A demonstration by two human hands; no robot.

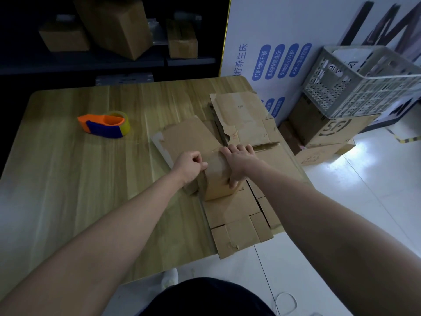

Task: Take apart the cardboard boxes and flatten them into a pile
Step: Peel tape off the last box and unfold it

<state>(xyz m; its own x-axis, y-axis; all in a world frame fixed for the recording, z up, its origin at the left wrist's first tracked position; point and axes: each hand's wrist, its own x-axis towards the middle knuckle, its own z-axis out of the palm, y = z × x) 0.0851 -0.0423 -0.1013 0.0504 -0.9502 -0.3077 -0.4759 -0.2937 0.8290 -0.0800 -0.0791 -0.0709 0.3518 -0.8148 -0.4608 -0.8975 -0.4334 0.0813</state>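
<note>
Item: small box (217,181), brown cardboard, still standing in box form, its top covered in glossy tape. It sits on a pile of flattened cardboard (239,215) that spreads under it, in front of it and behind it. Left hand (190,165): at the box's left top edge, fingers curled in tight, thumb and fingertips pinched together on that edge; whether they hold tape or card cannot be told. Right hand (239,163): laid over the box's top, fingers reaching across to the far edge, thumb (232,182) pressed down the near right face, so the box is clamped in it. Under box and pile: wooden table (91,179), the pile's near corner hanging past its edge. Left of the box and farther back, well apart: orange and blue tape dispenser (103,125) with a clear roll. Right of the box, off the table on the white floor: stacked cartons (325,131) with a grey plastic crate (364,80) on top. Beyond the box: white printed board (273,37); farther left, dim shelf boxes (114,26).
</note>
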